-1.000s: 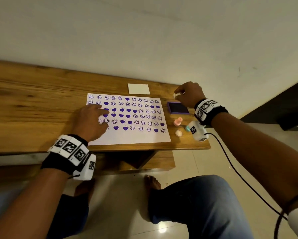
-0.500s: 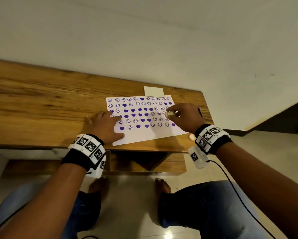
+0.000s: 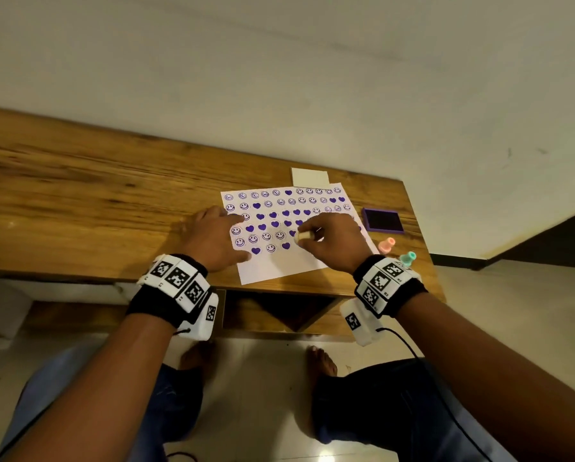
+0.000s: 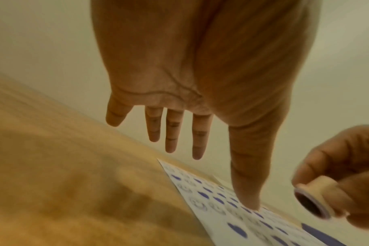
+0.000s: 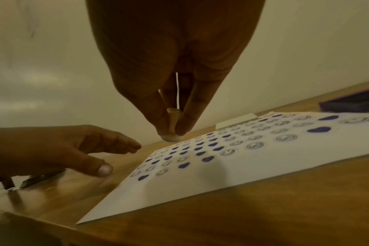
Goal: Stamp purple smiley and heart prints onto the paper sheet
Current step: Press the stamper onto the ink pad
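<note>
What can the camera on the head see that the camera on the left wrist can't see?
Only the head view shows the pink stamp and the green stamp standing near the table's right end, the whole purple ink pad, the small white card, both wristbands and the person's legs.

Only the left wrist view shows the dark inked face of the wooden stamp and the left hand from underneath, fingers straight.

Both show the paper sheet with purple hearts and smileys, and the right hand pinching the stamp above it.
</note>
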`<state>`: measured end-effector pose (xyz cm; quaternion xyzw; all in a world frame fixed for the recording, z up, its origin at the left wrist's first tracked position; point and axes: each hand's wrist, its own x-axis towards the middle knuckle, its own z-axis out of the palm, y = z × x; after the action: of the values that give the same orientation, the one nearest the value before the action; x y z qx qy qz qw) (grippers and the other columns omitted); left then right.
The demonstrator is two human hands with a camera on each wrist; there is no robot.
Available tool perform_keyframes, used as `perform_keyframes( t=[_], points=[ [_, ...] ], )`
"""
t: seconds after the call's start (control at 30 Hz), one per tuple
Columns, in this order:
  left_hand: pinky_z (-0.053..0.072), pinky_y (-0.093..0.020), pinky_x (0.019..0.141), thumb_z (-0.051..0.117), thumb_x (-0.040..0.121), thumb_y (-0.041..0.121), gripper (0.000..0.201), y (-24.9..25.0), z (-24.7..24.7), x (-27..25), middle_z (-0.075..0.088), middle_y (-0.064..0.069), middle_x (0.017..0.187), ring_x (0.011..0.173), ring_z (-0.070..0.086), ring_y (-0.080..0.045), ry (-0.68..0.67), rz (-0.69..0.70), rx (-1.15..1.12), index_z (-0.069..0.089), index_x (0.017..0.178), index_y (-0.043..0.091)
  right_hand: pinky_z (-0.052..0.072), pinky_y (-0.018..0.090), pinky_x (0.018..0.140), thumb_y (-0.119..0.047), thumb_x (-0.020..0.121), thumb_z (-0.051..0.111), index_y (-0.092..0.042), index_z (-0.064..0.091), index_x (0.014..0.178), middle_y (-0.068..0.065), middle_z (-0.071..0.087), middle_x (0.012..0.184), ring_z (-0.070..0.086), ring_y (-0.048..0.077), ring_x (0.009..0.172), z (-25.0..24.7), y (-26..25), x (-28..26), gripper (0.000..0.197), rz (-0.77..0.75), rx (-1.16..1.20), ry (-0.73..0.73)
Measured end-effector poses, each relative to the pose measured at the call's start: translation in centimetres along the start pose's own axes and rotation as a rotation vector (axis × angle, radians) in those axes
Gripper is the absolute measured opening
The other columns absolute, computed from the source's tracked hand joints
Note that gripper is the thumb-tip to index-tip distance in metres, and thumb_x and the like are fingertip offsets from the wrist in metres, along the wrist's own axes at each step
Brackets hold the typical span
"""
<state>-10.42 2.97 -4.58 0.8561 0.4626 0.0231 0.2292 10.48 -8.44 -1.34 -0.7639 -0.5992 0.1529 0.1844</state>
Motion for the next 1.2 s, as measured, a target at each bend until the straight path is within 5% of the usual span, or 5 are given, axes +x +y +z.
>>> perform_keyframes(
  t=[0.33, 0.47, 0.77, 1.07, 1.2],
  points=[
    [0.002, -0.065, 0.113, 0.079, 0.057, 0.062, 0.109, -1.3, 0.0, -0.3, 0.005, 0.008, 0.160, 0.147, -0.004, -0.027, -0.215, -0.015, 0.099, 0.021, 0.147, 0.042, 0.050, 0.034, 0.089, -0.029, 0.085, 0.073, -0.018, 0.076, 0.109, 0.000, 0.074, 0.106, 0.066, 0.017, 0.098, 4.9, -6.2, 1.8, 0.026, -0.039, -0.080, -0.143],
    [0.003, -0.066, 0.112, 0.078, 0.054, 0.065, 0.112, -1.3, 0.3, -0.3, 0.005, 0.005, 0.160, 0.147, -0.004, -0.027, -0.221, 0.006, 0.123, 0.022, 0.147, 0.041, 0.051, 0.041, 0.090, -0.026, 0.084, 0.071, -0.016, 0.077, 0.106, 0.003, 0.075, 0.104, 0.066, 0.024, 0.097, 5.7, -7.2, 2.2, 0.024, -0.039, -0.110, -0.165],
    [0.003, -0.066, 0.112, 0.082, 0.055, 0.057, 0.106, -1.1, 0.1, -0.3, 0.008, 0.003, 0.159, 0.147, -0.004, -0.026, -0.227, -0.007, 0.090, 0.027, 0.145, 0.041, 0.037, 0.029, 0.068, -0.027, 0.084, 0.070, -0.014, 0.080, 0.088, 0.009, 0.072, 0.084, 0.062, 0.027, 0.082, 6.7, -8.2, 3.0, 0.017, -0.009, -0.177, -0.186],
    [0.004, -0.066, 0.113, 0.084, 0.056, 0.052, 0.103, -0.8, 0.0, -0.3, 0.008, 0.004, 0.159, 0.148, -0.003, -0.025, -0.224, -0.029, 0.059, 0.029, 0.143, 0.044, 0.040, 0.031, 0.074, -0.024, 0.089, 0.067, -0.004, 0.062, 0.109, 0.013, 0.062, 0.106, 0.058, 0.028, 0.100, 7.0, -9.6, 4.2, 0.029, 0.047, -0.274, -0.211],
    [0.002, -0.066, 0.113, 0.084, 0.058, 0.050, 0.102, -0.8, -0.1, -0.6, 0.008, 0.004, 0.159, 0.148, -0.004, -0.024, -0.217, -0.022, 0.035, 0.029, 0.143, 0.043, 0.035, 0.031, 0.073, -0.027, 0.090, 0.064, -0.008, 0.057, 0.100, 0.014, 0.061, 0.104, 0.057, 0.029, 0.098, 7.4, -10.1, 4.5, 0.023, 0.036, -0.312, -0.199]
  ],
)
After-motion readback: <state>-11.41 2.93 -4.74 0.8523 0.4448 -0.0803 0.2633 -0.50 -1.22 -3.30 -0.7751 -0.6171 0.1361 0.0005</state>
